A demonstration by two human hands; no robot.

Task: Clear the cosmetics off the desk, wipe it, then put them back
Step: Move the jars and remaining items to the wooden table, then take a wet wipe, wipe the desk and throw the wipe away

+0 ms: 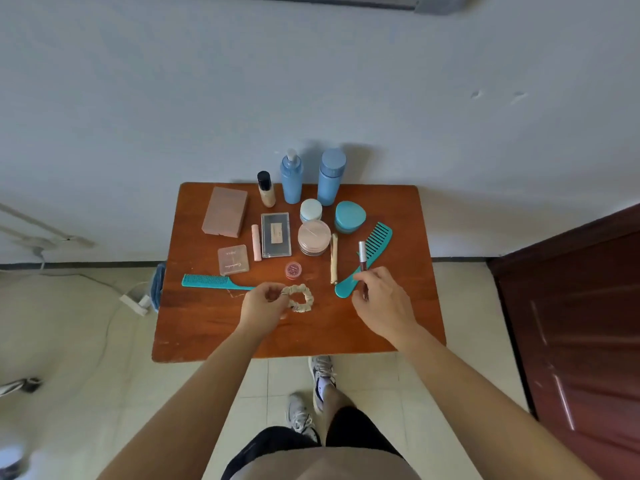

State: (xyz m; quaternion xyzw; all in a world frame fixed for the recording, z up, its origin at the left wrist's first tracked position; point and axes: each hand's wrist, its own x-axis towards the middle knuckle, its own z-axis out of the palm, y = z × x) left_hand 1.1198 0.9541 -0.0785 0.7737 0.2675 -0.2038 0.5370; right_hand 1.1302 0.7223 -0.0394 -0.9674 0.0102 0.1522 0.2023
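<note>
Writing: the small pink compact [233, 259] has a script word on its lid, too small to read. The clear case [275, 235] carries a pale label, also unreadable.

L hand [263, 303]: grip pinched on a cream scrunchie [302, 296] at front-centre of the counter [207, 334]; can't tell if it's lifted or lying flat. R hand [384, 303]: thumb + forefinger clamped on a lip gloss tube [362, 256], held over the handle of the wide-tooth teal comb [375, 242].

Other cosmetics are on the counter: blue pump bottle [292, 181] & capped blue bottle [330, 178] at the back, teal jar [349, 216], powder jar [314, 237], gold tube [334, 258], and a teal tail comb [207, 281] to the L.

Counter is glossy red-brown wood, back edge against a white wall [138, 116]. Cream floor tiles [86, 358], dark red door [581, 323] at R, white power strip [136, 303] w/ cable on the floor at L.
</note>
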